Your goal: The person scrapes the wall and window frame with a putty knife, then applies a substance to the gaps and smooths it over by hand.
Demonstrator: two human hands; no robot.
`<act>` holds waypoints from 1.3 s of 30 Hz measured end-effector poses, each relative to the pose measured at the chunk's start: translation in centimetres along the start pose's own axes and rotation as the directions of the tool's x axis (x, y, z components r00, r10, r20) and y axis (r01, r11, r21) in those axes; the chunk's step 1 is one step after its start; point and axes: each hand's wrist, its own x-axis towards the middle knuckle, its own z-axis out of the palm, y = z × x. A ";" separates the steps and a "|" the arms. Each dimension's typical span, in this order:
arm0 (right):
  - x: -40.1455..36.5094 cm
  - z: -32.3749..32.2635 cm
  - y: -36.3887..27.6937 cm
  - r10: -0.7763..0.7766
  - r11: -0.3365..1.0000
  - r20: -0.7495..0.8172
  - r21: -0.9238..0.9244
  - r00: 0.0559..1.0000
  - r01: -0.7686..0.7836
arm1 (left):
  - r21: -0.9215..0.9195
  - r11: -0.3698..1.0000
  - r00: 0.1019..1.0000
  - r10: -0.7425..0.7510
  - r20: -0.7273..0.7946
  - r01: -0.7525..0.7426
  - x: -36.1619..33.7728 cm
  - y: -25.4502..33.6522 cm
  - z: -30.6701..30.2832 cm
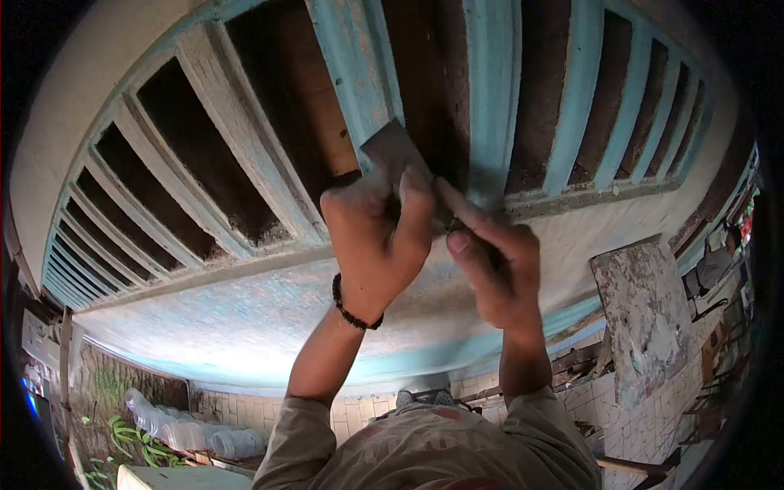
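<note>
Both of my hands are raised to a window frame with pale blue wooden slats (490,90). My left hand (376,237), with a black bead bracelet at the wrist, and my right hand (494,261) are both closed on a flat metal scraper (396,151). Its grey blade lies against a blue slat (355,73), near a patch of bare brown wood (314,122). The scraper's handle is hidden inside my hands. Dust covers both hands.
A scraped, pale blue sill (245,310) runs below the slats. A paint-stained board (645,318) leans at the right. Below are a tiled floor (621,433), clear plastic bottles (196,433) and green plants (131,441) at the lower left.
</note>
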 end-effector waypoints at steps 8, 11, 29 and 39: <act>-1.6 1.8 3.1 -0.153 0.988 -0.067 -0.048 0.986 0.150 | -0.028 0.995 0.995 -0.095 -0.005 0.095 -2.4 -1.0 0.2; -2.5 2.6 3.2 -0.144 0.988 -0.097 -0.068 0.985 0.137 | -0.021 0.992 0.993 -0.120 0.010 0.120 -3.3 -0.6 0.4; -0.3 1.9 2.2 -0.171 0.976 -0.084 -0.153 0.982 0.157 | 0.006 0.979 0.976 -0.204 0.078 0.204 -0.8 0.5 -1.3; -5.1 3.8 4.3 -0.078 0.996 -0.116 -0.051 0.990 0.072 | 0.065 0.977 0.967 -0.210 0.144 0.202 -5.2 0.2 -1.7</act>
